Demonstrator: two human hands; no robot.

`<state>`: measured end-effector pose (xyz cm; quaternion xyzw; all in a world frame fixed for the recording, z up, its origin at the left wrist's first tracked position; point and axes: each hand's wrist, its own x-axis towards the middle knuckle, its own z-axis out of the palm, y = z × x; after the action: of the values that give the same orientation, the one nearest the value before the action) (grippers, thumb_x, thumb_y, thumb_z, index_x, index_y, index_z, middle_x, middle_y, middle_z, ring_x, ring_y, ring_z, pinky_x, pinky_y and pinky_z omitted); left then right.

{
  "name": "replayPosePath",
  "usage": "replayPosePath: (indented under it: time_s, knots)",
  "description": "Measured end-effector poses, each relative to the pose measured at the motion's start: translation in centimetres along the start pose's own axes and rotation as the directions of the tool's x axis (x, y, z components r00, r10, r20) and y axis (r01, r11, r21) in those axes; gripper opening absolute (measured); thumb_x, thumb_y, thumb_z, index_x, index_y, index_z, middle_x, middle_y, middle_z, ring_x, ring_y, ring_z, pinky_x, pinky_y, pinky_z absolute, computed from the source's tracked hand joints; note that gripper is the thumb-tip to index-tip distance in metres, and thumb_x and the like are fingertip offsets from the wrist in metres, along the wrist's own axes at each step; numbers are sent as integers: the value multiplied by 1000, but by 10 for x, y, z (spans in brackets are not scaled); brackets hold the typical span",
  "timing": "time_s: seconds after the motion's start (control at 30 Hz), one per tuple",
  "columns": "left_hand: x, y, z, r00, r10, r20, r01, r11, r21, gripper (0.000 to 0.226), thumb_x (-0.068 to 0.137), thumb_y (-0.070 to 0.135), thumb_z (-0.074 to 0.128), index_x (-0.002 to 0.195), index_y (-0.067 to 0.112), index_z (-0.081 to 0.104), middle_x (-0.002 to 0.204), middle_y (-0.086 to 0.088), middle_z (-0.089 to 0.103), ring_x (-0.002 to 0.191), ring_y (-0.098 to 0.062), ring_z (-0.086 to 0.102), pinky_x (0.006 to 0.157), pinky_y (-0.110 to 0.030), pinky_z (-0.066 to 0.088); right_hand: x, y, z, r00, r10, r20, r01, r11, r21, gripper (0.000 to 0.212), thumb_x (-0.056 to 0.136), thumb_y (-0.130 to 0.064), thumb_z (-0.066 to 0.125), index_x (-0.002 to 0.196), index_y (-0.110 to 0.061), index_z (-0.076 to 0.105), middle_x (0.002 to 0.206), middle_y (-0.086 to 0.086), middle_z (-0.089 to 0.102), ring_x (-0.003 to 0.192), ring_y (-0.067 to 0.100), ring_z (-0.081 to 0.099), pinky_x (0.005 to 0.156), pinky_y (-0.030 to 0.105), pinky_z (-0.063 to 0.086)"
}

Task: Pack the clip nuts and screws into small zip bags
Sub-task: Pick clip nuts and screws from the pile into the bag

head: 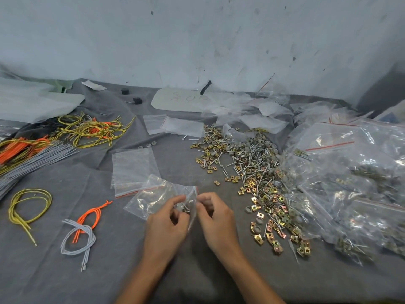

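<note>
A small clear zip bag [157, 197] with a red seal strip lies crumpled in front of me on the grey cloth. My left hand [168, 224] and my right hand [215, 218] both pinch its right end, fingers curled around the plastic. A few small metal parts show dimly inside the bag between my fingertips. A long heap of brass clip nuts and silver screws [252, 172] spreads to the right of my hands. An empty flat zip bag [131, 170] lies just behind the held one.
Big clear bags of packed hardware [350, 183] fill the right side. Yellow, orange and grey cable bundles [65, 132] lie at the left, with small cable loops [81, 229] near the front. More empty zip bags [175, 126] sit at the back centre, below the white wall.
</note>
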<state>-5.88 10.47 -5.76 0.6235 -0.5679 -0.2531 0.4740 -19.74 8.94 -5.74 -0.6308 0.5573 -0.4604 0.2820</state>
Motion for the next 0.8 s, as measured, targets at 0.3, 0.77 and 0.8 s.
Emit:
replayPosePath:
  time_s: [0.3, 0.77, 0.8]
  knots:
    - [0, 0, 1, 1000, 3, 15, -4, 1000, 16, 35, 80, 25, 57, 112, 31, 70, 58, 8, 58, 56, -7, 57, 65, -28, 51, 56, 26, -14, 999, 44, -16, -46, 834, -550, 33, 102, -32, 50, 131, -20, 60, 123, 4, 54, 113, 21, 45, 94, 34, 42]
    - [29, 12, 21, 999, -4, 47, 0, 997, 82, 34, 89, 10, 61, 119, 24, 68, 59, 4, 61, 58, -5, 56, 63, -32, 45, 40, 13, -16, 951, -284, 121, 307, 824, -477, 22, 105, -24, 38, 103, -13, 57, 98, 5, 56, 88, 23, 49, 74, 36, 43]
    - [29, 9, 22, 999, -9, 44, 7, 999, 41, 33, 89, 11, 61, 118, 22, 68, 58, 4, 60, 56, -7, 55, 62, -33, 46, 38, 14, -14, 927, -328, 184, 376, 786, -492, 22, 104, -24, 41, 104, -12, 60, 98, 6, 57, 88, 25, 50, 74, 37, 43]
